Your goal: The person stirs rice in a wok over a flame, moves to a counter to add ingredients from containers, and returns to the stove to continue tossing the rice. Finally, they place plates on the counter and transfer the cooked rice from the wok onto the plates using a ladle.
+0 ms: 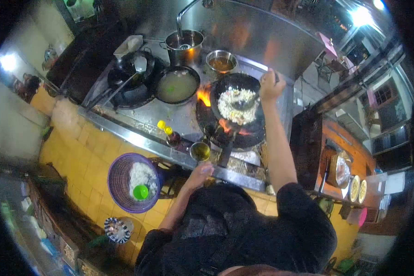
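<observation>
The dark wok [221,86] sits over flames [204,96], likely heavy and hot, best taken by its handle [227,152]; the pale grains [232,113] inside look loose and soft. The right hand [272,86] clenches the ladle [243,105], likely stiff and light, high above its bowl, while the left hand [200,175] is near the small oil container [200,151], its finger grasp unclear
</observation>
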